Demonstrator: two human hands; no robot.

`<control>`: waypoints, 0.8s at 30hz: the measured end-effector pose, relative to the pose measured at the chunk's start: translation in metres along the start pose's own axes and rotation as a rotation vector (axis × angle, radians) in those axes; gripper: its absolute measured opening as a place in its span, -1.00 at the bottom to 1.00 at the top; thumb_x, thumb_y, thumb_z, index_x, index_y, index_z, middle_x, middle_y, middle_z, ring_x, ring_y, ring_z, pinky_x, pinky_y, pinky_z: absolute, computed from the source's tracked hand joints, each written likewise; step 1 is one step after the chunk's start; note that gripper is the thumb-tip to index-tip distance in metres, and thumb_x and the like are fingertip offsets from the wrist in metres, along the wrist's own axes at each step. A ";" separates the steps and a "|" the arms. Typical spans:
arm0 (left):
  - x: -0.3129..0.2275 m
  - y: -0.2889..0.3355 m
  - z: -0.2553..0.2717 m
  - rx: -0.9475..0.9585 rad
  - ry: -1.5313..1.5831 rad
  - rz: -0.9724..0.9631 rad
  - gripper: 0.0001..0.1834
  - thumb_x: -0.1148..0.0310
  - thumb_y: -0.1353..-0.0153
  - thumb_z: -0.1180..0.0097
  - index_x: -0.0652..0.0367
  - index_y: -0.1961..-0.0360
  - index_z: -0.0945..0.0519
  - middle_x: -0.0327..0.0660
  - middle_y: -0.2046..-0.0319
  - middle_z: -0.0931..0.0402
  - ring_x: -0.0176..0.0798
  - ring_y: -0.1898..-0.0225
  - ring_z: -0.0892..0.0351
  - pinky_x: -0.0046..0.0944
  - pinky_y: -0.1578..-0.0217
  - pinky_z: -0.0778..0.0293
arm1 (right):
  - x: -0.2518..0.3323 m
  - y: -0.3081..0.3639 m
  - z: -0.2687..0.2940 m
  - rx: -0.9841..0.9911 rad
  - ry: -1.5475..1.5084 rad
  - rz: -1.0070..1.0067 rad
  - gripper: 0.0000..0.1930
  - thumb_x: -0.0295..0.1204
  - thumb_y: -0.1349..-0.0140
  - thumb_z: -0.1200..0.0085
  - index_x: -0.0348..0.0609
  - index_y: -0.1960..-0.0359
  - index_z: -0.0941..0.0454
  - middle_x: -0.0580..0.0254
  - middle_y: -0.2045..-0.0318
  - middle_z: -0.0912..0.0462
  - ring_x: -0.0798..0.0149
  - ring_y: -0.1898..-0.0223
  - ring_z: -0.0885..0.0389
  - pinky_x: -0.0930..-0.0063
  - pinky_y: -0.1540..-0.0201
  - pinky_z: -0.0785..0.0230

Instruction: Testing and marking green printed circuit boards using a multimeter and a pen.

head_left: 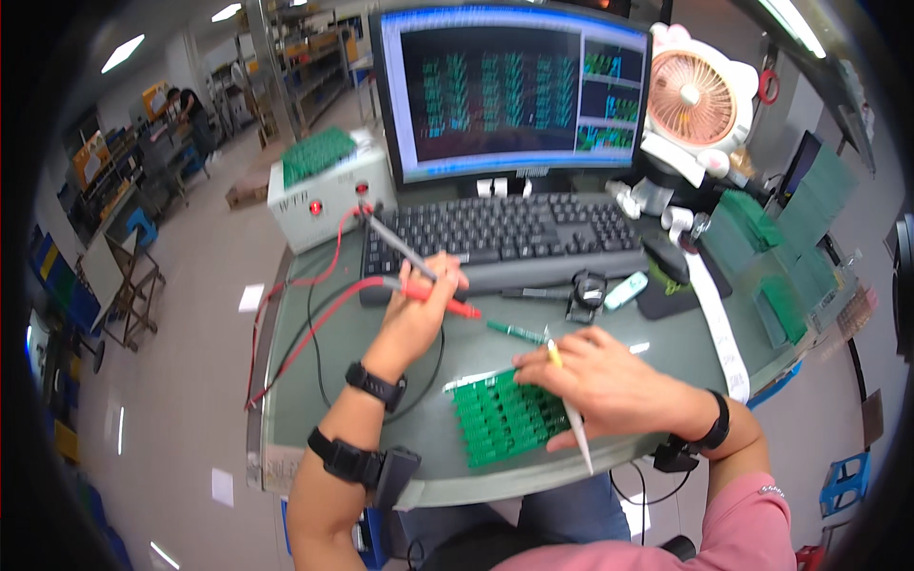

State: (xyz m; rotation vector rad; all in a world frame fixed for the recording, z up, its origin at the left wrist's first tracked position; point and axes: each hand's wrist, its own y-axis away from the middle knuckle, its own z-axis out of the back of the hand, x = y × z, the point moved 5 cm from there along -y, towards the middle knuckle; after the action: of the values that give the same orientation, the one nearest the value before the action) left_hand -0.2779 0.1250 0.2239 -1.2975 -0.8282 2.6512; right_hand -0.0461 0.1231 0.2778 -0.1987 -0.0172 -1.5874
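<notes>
Two test probes point(419, 276), one grey and one red, are gripped together in the left hand point(419, 309) above the surface point(666, 347), freeing the right hand point(605, 381), which grasps a white pen point(574, 423) while pressing flat on the green circuit board panel point(500, 419) to steady it.

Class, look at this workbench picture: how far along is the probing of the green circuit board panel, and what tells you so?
Done: the white tester box is wired up and the monitor shows a board layout. In hand: the left hand holds two test probes lifted off the green circuit board panel, while the right hand rests on it gripping a white pen. Left: touching the probes down; stacks of green boards wait aside.
</notes>
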 end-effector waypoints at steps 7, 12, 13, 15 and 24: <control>0.006 -0.003 -0.002 0.056 0.063 0.126 -0.58 0.20 -0.36 0.25 0.32 0.31 -0.56 -0.08 0.11 -0.55 -0.06 -0.22 -0.33 -0.11 -0.24 -0.16 | -0.009 -0.003 -0.010 -0.026 -0.078 -0.023 -0.28 -0.07 0.17 -0.39 -0.10 -0.02 -0.36 0.31 -0.13 -0.45 0.18 -0.06 -0.43 0.23 -0.03 -0.22; 0.003 0.000 -0.002 0.071 0.073 0.114 -0.57 0.20 -0.35 0.24 0.34 0.27 -0.58 0.00 0.01 -0.51 -0.05 -0.24 -0.31 -0.12 -0.24 -0.17 | -0.008 -0.002 -0.012 -0.036 -0.086 -0.024 -0.33 -0.06 0.19 -0.38 -0.08 0.05 -0.38 0.32 -0.13 -0.45 0.18 -0.05 -0.42 0.23 -0.03 -0.22; 0.003 0.000 -0.002 0.074 0.075 0.113 -0.57 0.21 -0.35 0.24 0.35 0.27 -0.58 0.00 0.01 -0.51 -0.05 -0.24 -0.31 -0.12 -0.24 -0.17 | -0.007 -0.002 -0.013 -0.032 -0.096 -0.023 -0.33 -0.06 0.19 -0.38 -0.08 0.05 -0.38 0.32 -0.13 -0.45 0.18 -0.05 -0.42 0.23 -0.03 -0.22; 0.005 0.000 -0.002 0.090 0.081 0.127 -0.57 0.20 -0.35 0.24 0.35 0.26 -0.58 0.00 0.00 -0.51 -0.05 -0.24 -0.30 -0.12 -0.25 -0.17 | -0.007 -0.002 -0.013 -0.035 -0.094 -0.022 -0.34 -0.07 0.16 -0.37 -0.09 0.04 -0.38 0.30 -0.12 -0.45 0.17 -0.06 -0.42 0.23 -0.04 -0.21; 0.005 0.001 -0.001 0.094 0.081 0.141 -0.56 0.18 -0.35 0.24 0.34 0.25 -0.58 0.00 -0.01 -0.50 -0.05 -0.25 -0.30 -0.12 -0.24 -0.16 | -0.007 -0.004 -0.012 -0.025 -0.105 -0.023 -0.37 -0.08 0.11 -0.33 -0.09 0.03 -0.39 0.25 -0.13 -0.44 0.14 -0.08 -0.41 0.22 -0.08 -0.19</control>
State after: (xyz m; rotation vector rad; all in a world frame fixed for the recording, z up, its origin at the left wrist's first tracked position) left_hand -0.2802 0.1263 0.2195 -1.4799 -0.6152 2.6843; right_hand -0.0514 0.1281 0.2653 -0.3021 -0.0818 -1.5995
